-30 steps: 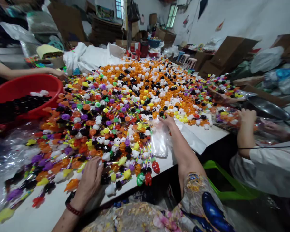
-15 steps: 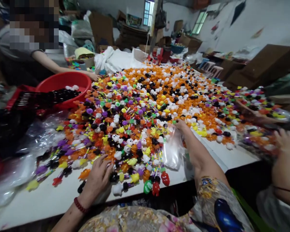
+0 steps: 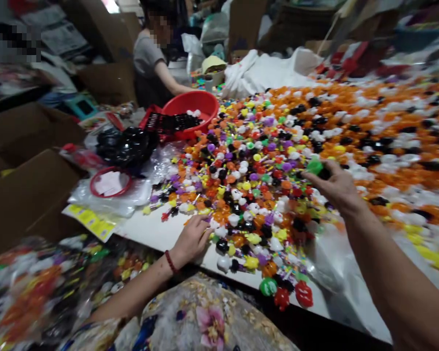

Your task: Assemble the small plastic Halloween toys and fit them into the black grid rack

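The white tabletop [image 3: 139, 229] serves as the work surface. Centre: a dense heap of small multicoloured plastic novelty figures [image 3: 241, 176]. Right and rear: a spread of mainly orange, white and black plastic figures [image 3: 351, 119]. Left corner: flat clear plastic bags [image 3: 141, 192] beside a yellow-printed sheet [image 3: 91, 222]. Near edge, right: a clear plastic bag [image 3: 331, 258]. Rear: a bunched white cloth [image 3: 265, 73].

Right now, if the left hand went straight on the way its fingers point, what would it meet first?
The left hand would first meet the near edge of the toy pile, probably a white toy by its fingertips. Depth is unclear; they may already touch.
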Tool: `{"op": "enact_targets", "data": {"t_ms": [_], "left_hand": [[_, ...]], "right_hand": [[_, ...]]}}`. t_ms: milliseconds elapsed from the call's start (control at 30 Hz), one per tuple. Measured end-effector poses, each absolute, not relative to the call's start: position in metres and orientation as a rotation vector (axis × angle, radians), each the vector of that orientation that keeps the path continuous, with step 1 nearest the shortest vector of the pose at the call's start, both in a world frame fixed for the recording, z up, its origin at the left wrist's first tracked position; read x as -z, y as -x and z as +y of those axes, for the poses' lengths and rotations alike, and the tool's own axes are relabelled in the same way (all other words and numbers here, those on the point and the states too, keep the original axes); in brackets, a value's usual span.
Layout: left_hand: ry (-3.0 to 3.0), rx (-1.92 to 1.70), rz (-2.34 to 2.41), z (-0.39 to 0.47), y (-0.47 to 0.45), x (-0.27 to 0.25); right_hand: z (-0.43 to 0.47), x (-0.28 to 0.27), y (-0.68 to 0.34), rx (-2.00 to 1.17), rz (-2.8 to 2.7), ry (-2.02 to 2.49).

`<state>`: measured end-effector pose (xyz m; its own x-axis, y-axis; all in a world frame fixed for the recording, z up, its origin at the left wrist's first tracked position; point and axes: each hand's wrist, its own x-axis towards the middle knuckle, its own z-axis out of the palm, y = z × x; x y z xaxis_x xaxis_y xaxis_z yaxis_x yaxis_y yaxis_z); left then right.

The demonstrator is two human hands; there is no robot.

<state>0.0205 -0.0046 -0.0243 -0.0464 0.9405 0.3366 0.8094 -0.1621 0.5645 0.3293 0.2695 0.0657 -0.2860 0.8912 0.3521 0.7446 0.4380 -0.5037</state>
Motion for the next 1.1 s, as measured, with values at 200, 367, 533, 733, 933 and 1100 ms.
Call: {"op": "enact_targets", "data": {"t_ms": [200,367,533,733,933,1100], "left_hand": [[-1.863,-0.998,2.026,-0.026,0.0,0.032],[-1.654,-1.048,2.227,-0.039,0.029,0.043],[-1.496,-1.164,2.231,-0.035,0.045,0.049],[-1.183,-1.372,1.869,-0.017,0.038,0.034],[-0.91,-1.552,1.403,-0.005,0.02,0.027],[-0.494,-1.646,1.448,-0.006,0.021,0.031]], "right_hand": [[0.183,-0.037,-0.213,-0.501,-2.598,0.874],[0.197,-0.03,-0.165,-0.241,-2.555,0.939],[0.214,-0.033,-0.144,-0.162,-2.455,0.988],[0.15,-0.019,-0.128,-0.437,-2.476,0.665],[0.083,0.01,-0.108,-0.62,-2.581,0.37],[0.103,0.015,-0.109,-0.476,-2.617,0.678]]}}
